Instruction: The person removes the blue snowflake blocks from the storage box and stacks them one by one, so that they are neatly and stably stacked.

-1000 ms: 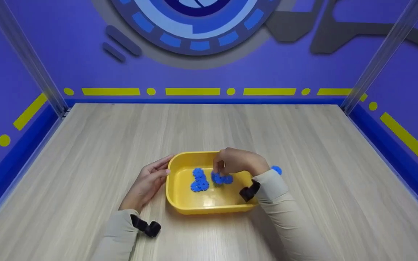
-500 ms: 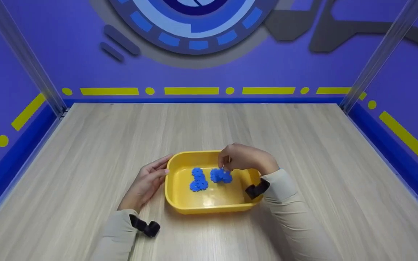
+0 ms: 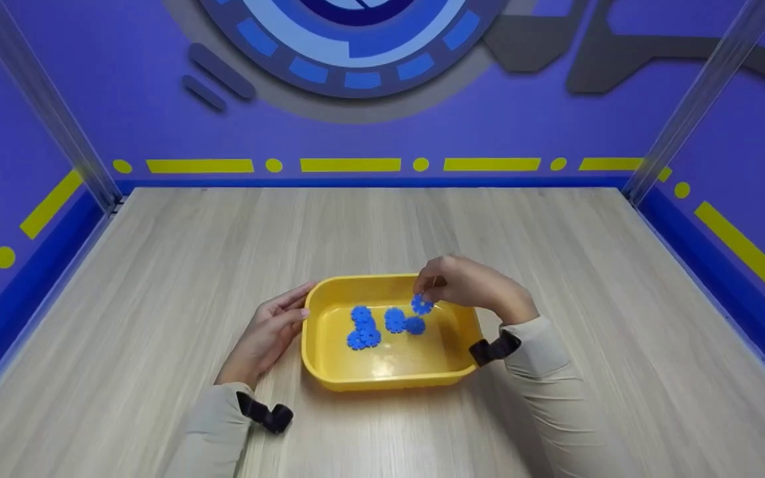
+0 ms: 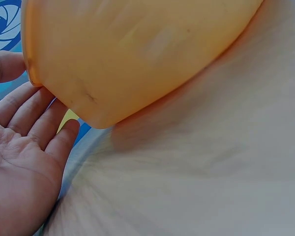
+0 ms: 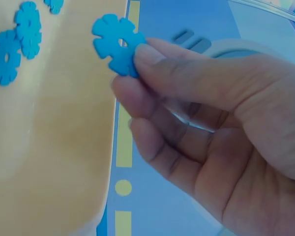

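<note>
In the head view my right hand (image 3: 472,284) is over the right part of a yellow plastic basin (image 3: 389,384). Thumb and forefinger pinch the edge of a blue snowflake disc (image 3: 421,307), its notched rim and centre hole plain in the right wrist view. On the basin floor lie more blue discs, a bunch (image 3: 364,328) at left and a few (image 3: 395,321) near the middle, some overlapping. My left hand (image 3: 273,334) grips the basin's left rim. In the left wrist view its thumb is on one side of the orange-looking wall (image 4: 123,54), the fingers against the other.
The basin stands on a wood-grain table (image 3: 190,265). Blue panels (image 3: 382,133) with yellow marks enclose the back and both sides. Black wrist mounts (image 3: 266,413) sit on both sleeves, the right one overlapping the basin's right rim.
My right hand has moved right and away from the other discs, lifting one blue snowflake disc from the middle group. My left hand stays at the basin's rim.
</note>
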Tool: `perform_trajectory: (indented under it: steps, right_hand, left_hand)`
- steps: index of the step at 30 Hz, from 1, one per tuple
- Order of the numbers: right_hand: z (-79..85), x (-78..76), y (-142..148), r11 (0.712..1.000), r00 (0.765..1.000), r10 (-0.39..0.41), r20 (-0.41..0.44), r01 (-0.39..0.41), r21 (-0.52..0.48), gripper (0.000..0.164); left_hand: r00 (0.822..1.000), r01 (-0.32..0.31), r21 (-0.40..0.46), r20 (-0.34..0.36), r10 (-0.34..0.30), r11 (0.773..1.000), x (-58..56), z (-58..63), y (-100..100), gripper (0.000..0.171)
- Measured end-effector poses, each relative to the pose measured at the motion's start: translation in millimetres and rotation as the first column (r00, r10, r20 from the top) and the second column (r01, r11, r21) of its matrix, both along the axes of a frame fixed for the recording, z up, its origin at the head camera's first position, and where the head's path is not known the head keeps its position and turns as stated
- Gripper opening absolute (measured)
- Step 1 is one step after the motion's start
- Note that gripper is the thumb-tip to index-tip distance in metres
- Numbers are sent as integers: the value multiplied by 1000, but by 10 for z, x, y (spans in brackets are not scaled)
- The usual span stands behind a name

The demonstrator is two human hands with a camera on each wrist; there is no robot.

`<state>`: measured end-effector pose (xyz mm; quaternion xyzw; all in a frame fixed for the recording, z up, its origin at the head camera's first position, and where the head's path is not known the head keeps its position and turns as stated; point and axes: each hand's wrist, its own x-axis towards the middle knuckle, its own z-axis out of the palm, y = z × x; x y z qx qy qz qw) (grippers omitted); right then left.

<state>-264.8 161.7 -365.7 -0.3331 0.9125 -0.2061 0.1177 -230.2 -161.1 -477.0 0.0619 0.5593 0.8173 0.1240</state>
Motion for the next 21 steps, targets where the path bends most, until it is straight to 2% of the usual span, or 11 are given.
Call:
perform_trajectory:
  steps: [13, 21]
  right_hand:
    - [-41, 50, 276, 990, 992, -86, -93, 74, -119, 14]
    - [-166, 59, 462, 971, 974, -161, -159, 128, -202, 14]
  left_hand:
    - [1000, -7, -2, -15, 7, 1000, -8, -5, -4, 63]
    - [999, 13, -13, -31, -14, 1000, -10, -18, -9, 62]
